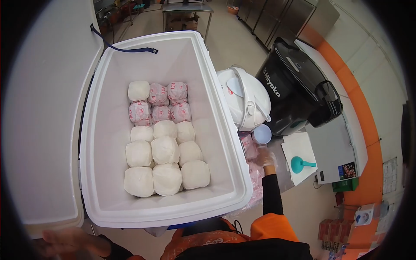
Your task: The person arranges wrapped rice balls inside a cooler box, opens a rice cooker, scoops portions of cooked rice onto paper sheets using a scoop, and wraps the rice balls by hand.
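Observation:
My right hand point(265, 157), in a clear plastic glove, reaches down beside the cooler box onto pink-printed wrappers point(255, 177). Its fingers are partly hidden and blurred, so I cannot make out whether it grips a wrapper. A pale blue cup point(262, 134) stands just beyond it. At the bottom left, my left hand point(65, 240) is smeared by motion below the lid's edge; nothing shows in it clearly. Between my hands stands the white cooler box point(108, 212). Inside are several plain white wrapped bundles point(165, 149) and several pink-printed wrapped bundles point(161, 113).
The cooler lid point(47, 130) stands open on the left, with a dark strap point(125, 50). A white rice cooker point(245, 97) and a black Miyako container point(288, 86) stand to the right. A teal scoop point(299, 164) lies on white sheets point(297, 145).

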The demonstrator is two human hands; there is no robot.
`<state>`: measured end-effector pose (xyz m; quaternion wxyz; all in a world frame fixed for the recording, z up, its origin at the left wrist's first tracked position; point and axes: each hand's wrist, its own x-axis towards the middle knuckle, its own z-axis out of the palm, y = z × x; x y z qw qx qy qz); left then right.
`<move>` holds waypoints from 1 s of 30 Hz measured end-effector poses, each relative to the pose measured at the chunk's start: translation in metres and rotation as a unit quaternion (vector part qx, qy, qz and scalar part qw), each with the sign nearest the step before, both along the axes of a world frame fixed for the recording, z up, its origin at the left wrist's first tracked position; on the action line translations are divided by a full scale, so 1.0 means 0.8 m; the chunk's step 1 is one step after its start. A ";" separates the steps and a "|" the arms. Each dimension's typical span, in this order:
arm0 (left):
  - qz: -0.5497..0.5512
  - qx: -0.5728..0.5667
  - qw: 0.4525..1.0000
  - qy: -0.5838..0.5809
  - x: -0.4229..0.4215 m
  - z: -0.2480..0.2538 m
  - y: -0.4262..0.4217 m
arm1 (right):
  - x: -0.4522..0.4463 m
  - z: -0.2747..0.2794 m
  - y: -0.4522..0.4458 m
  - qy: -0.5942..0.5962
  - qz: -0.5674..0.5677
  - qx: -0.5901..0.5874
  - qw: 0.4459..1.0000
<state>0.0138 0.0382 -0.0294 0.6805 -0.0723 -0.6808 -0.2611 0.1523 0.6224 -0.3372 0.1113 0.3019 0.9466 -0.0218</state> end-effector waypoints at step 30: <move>0.045 -0.003 0.999 -0.018 0.004 0.005 0.012 | -0.303 0.405 -0.385 -0.058 0.372 -0.361 0.853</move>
